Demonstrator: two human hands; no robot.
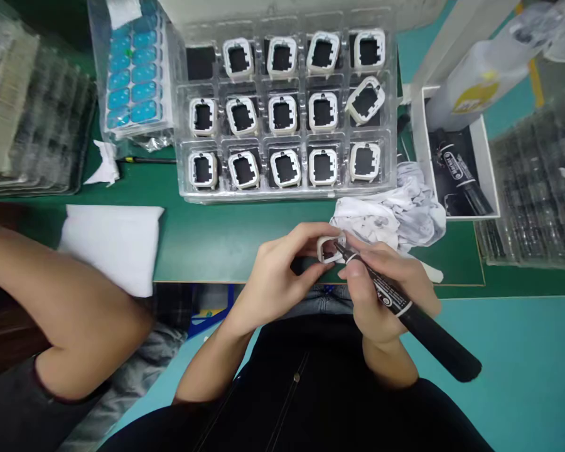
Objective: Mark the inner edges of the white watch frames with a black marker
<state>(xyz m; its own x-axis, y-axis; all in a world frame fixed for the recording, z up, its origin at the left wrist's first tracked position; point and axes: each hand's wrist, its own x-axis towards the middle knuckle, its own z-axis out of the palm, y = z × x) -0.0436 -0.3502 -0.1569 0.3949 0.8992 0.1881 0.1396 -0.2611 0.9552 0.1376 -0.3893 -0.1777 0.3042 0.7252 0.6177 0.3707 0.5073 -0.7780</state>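
Between thumb and fingers my left hand (285, 270) pinches a small white plastic frame (324, 254), tilted up near the table's front edge. My right hand (388, 292) grips a black marker pen (395, 301) like a writing tool. The marker's tip meets or nearly meets the inner edge of the frame; contact cannot be made out for certain. Beyond my hands lies a clear plastic tray (263, 196) with several similar white frames in its pockets. Its far-left pocket holds no frame. A crumpled, stained white cloth (390, 210) lies just past my right hand.
A white box (426, 150) at the right holds a bottle (480, 81) and another marker (466, 179). Stacked clear trays (537, 182) stand beyond it. To the left are a folded white cloth (110, 245), a blue-celled tray (136, 75) and a co-worker's arm (70, 301).
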